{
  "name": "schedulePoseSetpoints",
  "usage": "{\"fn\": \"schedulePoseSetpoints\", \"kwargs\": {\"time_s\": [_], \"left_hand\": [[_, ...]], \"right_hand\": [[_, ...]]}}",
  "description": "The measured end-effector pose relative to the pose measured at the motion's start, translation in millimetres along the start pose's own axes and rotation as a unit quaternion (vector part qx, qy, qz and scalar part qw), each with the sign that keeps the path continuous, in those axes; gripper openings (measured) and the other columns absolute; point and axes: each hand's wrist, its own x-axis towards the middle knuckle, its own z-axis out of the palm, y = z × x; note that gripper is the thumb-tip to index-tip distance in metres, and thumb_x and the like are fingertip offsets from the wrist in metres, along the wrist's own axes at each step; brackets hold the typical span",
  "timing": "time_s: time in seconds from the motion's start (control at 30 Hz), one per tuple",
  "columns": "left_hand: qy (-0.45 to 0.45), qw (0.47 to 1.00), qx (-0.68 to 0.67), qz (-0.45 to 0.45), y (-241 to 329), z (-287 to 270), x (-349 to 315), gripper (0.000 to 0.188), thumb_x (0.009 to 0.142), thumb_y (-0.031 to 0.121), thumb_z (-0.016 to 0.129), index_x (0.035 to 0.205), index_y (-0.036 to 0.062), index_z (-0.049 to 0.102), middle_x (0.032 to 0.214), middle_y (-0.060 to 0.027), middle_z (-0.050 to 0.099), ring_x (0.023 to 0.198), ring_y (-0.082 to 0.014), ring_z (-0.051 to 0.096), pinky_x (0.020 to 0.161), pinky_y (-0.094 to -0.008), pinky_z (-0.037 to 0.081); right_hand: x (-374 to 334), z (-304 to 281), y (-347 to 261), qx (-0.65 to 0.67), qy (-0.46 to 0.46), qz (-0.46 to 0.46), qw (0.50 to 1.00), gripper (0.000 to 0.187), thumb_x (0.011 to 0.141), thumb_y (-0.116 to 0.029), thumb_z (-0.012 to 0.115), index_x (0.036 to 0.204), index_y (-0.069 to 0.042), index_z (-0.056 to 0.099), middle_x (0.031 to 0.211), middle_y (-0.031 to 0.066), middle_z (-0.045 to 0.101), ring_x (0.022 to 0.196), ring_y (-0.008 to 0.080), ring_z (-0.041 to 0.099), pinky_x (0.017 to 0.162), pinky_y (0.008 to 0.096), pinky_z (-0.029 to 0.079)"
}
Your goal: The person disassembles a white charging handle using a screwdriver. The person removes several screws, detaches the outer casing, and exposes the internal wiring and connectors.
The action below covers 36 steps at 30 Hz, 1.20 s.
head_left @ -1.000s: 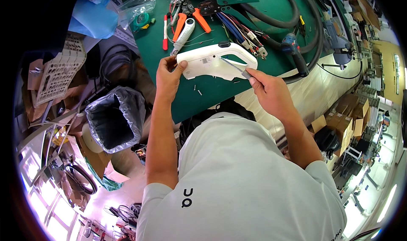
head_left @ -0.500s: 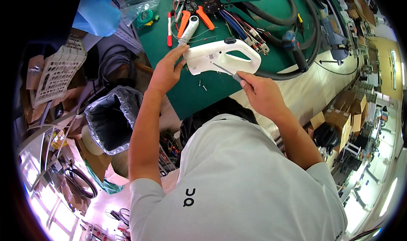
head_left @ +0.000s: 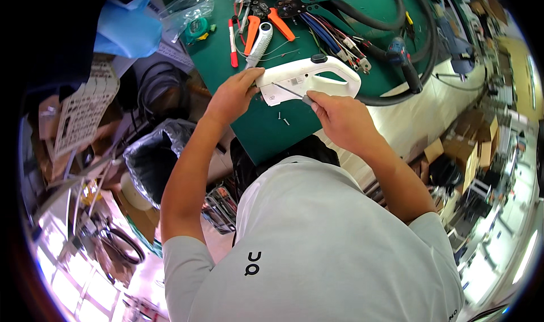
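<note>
A white plastic handheld appliance body (head_left: 284, 83) with a loop handle and a black button lies on its side on the green mat (head_left: 255, 135). My left hand (head_left: 233, 96) is closed on its left end; the thumb and fingers grip the edge. My right hand (head_left: 344, 119) holds a thin-shafted screwdriver (head_left: 290, 90) by its grey handle, most of which the fingers hide. The shaft slants across the casing, its tip against or just over the face near the left end. Two small screws (head_left: 283, 118) rest on the mat just below the casing.
Behind the appliance lie a utility knife (head_left: 260, 45), a red and white marker (head_left: 233, 44), orange-handled pliers (head_left: 280, 24), green-handled crimpers (head_left: 317, 4), bundled wires (head_left: 334, 38) and a cordless drill (head_left: 403, 61). A green tape measure (head_left: 196, 28) sits left. Below the bench stands a lined bin (head_left: 153, 157).
The screwdriver's tip has moved from the middle of the casing toward its left end, with my right hand shifting left along it. The whole view has shifted slightly.
</note>
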Motion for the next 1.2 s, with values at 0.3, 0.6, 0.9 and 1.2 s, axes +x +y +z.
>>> {"fn": "schedulePoseSetpoints", "kwargs": {"time_s": [0.3,0.6,0.9,1.2], "left_hand": [[-0.039,0.965,-0.253,-0.053,-27.2,28.2,-3.7,0.084,0.081,0.039,0.078,0.145,0.0010,0.039,0.139,-0.0225,0.051,0.130,-0.0365,0.049,0.109,-0.0412,0.039],[0.021,0.972,-0.228,-0.046,-31.7,41.8,-3.1,0.089,0.081,0.037,0.081,0.145,-0.0053,0.034,0.133,-0.0253,0.052,0.124,-0.0359,0.053,0.105,-0.0420,0.042],[0.060,0.969,-0.225,-0.075,-19.8,40.5,-1.8,0.098,0.078,0.030,0.084,0.147,-0.0073,0.025,0.128,-0.0223,0.047,0.119,-0.0340,0.048,0.105,-0.0421,0.040],[0.131,0.953,-0.260,-0.085,-21.2,53.9,3.1,0.090,0.077,0.028,0.084,0.141,-0.0064,0.030,0.128,-0.0202,0.042,0.120,-0.0325,0.044,0.107,-0.0411,0.036]], "right_hand": [[9.0,-11.8,-65.7,-0.172,-0.087,0.101,0.976,0.020,0.099,-0.022,0.052,0.102,-0.007,0.066,0.073,0.0160,0.067,0.068,0.0353,0.068,0.060,0.0475,0.052],[30.1,-8.4,-106.5,-0.147,-0.104,0.179,0.967,0.013,0.094,-0.013,0.056,0.101,-0.005,0.064,0.081,0.0192,0.068,0.081,0.0368,0.068,0.068,0.0488,0.053],[75.0,-19.9,-126.2,-0.251,-0.273,0.137,0.918,0.021,0.083,-0.004,0.060,0.104,-0.001,0.061,0.089,0.0175,0.070,0.085,0.0370,0.068,0.072,0.0459,0.055],[51.6,14.9,-111.6,-0.150,-0.134,0.188,0.961,0.039,0.089,-0.008,0.055,0.128,-0.002,0.055,0.084,0.0181,0.068,0.080,0.0390,0.067,0.069,0.0505,0.052]]}}
